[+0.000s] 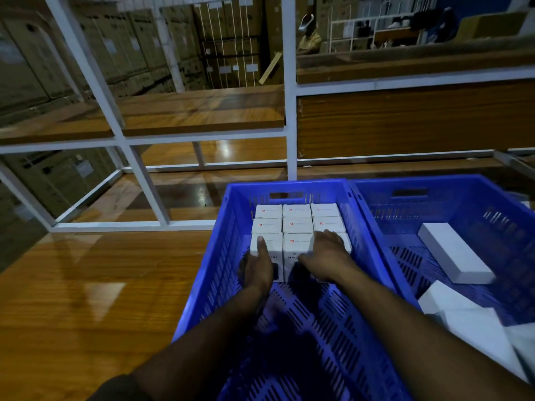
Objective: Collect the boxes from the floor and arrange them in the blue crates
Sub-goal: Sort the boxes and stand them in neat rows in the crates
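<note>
Two blue crates are sitting side by side on the glossy wooden floor [86, 285], filling the lower centre and lower right of the frame. Nearer crate [208, 287], lower centre: white boxes [296, 224] are standing packed in a three-by-three block against its far wall, red logos on their tops, touching one another. The near half of its slotted bottom is showing bare.

I am reaching into this crate with both arms. My left hand [257, 270] is lying against the near face of the front-left box [267, 241], thumb stretched straight over the box's top, the other fingers going down beside it where I cannot see them. My right hand [325, 256] is resting palm-down over the front-right box [346, 243], fingers spread and fairly straight across its top edge, thumb reaching onto the near face of the front-middle box [298, 244]. Neither hand is closing round a box; both are pressing flat.

Second crate [373, 204], lower right, is touching the first along one long wall. One long white box [454, 256] is lying flat in it, and more white boxes [463, 314] are lying loosely at its near end.

White metal shelving [289, 82] with wooden boards is crossing the upper half. Stacked cardboard cartons [225, 39] are showing behind it, upper left and centre.
</note>
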A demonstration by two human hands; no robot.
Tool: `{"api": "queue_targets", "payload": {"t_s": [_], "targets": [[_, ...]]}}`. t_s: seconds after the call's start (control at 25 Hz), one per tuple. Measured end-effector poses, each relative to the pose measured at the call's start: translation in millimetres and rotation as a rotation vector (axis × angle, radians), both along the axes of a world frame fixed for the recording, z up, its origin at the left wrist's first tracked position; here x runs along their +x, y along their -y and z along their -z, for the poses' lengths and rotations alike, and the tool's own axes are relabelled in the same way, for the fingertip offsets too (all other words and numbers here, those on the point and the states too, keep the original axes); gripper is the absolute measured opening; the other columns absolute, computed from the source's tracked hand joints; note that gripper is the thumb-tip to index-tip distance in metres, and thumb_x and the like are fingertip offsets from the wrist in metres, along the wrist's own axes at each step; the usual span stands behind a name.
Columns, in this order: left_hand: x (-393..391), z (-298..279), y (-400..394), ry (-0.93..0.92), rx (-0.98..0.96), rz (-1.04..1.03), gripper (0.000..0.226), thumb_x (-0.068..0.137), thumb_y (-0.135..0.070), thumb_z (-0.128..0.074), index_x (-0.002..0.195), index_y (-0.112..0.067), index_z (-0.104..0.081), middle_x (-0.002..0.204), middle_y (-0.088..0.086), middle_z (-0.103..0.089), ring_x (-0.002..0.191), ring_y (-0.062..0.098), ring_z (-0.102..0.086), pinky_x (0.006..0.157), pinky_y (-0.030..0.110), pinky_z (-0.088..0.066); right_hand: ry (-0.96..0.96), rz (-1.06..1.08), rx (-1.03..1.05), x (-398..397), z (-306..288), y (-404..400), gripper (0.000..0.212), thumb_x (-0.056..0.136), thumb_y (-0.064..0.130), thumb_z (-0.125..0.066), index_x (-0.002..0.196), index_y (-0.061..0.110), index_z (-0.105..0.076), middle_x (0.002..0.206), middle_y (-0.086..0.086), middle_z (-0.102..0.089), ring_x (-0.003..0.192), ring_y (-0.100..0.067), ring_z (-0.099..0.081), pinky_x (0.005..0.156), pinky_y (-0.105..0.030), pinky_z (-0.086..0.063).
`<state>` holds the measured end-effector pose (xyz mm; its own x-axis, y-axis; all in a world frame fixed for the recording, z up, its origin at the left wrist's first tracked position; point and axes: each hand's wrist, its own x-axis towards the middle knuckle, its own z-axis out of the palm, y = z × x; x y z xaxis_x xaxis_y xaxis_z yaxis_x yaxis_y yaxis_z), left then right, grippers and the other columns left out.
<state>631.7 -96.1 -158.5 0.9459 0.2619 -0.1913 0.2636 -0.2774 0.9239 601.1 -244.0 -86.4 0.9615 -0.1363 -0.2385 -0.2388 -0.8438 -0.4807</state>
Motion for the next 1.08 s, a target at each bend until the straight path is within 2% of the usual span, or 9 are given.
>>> {"api": "queue_targets", "payload": {"t_s": [0.04,0.08,0.2,0.28,0.36,0.44,0.64,0.84,1.08], "targets": [[5,5,-2,-0.022,0.096,-0.022,0.087,0.084,-0.083,-0.021,0.133,-0.022,-0.06,0.134,0.007,-0.059,0.123,0.033,-0.053,0.11,0.051,-0.041,-0.013,0.007,-0.037,0,0,1,0.08,0.094,0.044,-0.055,0.156,0.007,-0.019,0.165,-0.014,-0.011,0.153,-0.029,-0.008,0.124,-0.04,-0.015],[6,3,-2,-0.022,0.156,-0.037,0.087,0.086,-0.082,-0.025,0.139,-0.019,-0.054,0.14,0.011,-0.053,0.129,0.036,-0.048,0.111,0.051,-0.038,-0.023,0.01,-0.077,1,2,1,0.081,0.097,0.045,-0.05,0.157,0.007,-0.011,0.166,-0.013,-0.002,0.154,-0.029,0.001,0.125,-0.04,-0.008],[2,-18,3,0.072,0.361,-0.011,0.065,0.103,-0.046,-0.043,0.155,-0.011,-0.028,0.153,0.017,-0.037,0.14,0.037,-0.037,0.111,0.049,-0.035,-0.035,0.021,-0.146,5,6,-1,0.081,0.102,0.052,-0.035,0.158,0.005,0.0,0.166,-0.014,0.009,0.153,-0.028,0.01,0.125,-0.043,0.003],[1,-25,10,0.168,0.631,0.118,0.059,0.106,-0.036,-0.037,0.158,-0.011,-0.021,0.162,0.014,-0.025,0.149,0.031,-0.025,0.118,0.051,-0.026,-0.042,0.001,-0.172,8,12,-4,0.082,0.101,0.058,-0.025,0.158,0.006,0.004,0.165,-0.014,0.015,0.152,-0.028,0.015,0.123,-0.044,0.009],[5,-21,14,0.273,0.927,0.294,0.055,0.108,-0.032,-0.024,0.159,-0.012,-0.018,0.168,0.009,-0.011,0.155,0.024,-0.005,0.124,0.055,-0.007,-0.031,-0.038,-0.221,10,20,-6,0.083,0.101,0.06,-0.019,0.157,0.006,0.007,0.164,-0.014,0.018,0.151,-0.027,0.019,0.122,-0.044,0.013],[13,-18,10,0.307,1.071,0.411,0.056,0.107,-0.032,-0.014,0.159,-0.012,-0.017,0.168,0.005,-0.012,0.156,0.02,-0.001,0.123,0.057,0.002,-0.012,-0.067,-0.263,13,23,-5,0.08,0.102,0.057,-0.016,0.156,0.004,0.009,0.164,-0.014,0.02,0.151,-0.026,0.021,0.122,-0.045,0.014],[27,-20,3,0.33,1.093,0.55,0.076,0.094,-0.048,-0.008,0.16,-0.01,-0.015,0.167,0.005,-0.016,0.155,0.017,-0.008,0.125,0.049,0.002,0.027,-0.081,-0.262,24,26,-4,0.072,0.103,0.049,-0.013,0.157,0.007,0.008,0.165,-0.01,0.016,0.152,-0.021,0.019,0.121,-0.047,0.015],[48,-27,12,0.286,1.118,0.707,0.06,0.108,-0.037,-0.021,0.16,-0.01,-0.009,0.169,0.004,-0.007,0.156,0.014,-0.001,0.124,0.05,0.004,0.02,-0.14,-0.345,44,27,0,0.069,0.103,0.048,-0.009,0.157,0.009,0.008,0.166,-0.007,0.014,0.152,-0.019,0.017,0.119,-0.054,0.015],[49,-21,18,0.269,1.197,0.693,0.07,0.099,-0.042,0.002,0.16,-0.009,-0.007,0.169,0.005,-0.003,0.156,0.016,0.002,0.122,0.052,0.004,0.028,-0.15,-0.35,47,32,1,0.069,0.103,0.049,-0.006,0.158,0.009,0.007,0.166,-0.006,0.014,0.152,-0.018,0.018,0.119,-0.054,0.016]]}}
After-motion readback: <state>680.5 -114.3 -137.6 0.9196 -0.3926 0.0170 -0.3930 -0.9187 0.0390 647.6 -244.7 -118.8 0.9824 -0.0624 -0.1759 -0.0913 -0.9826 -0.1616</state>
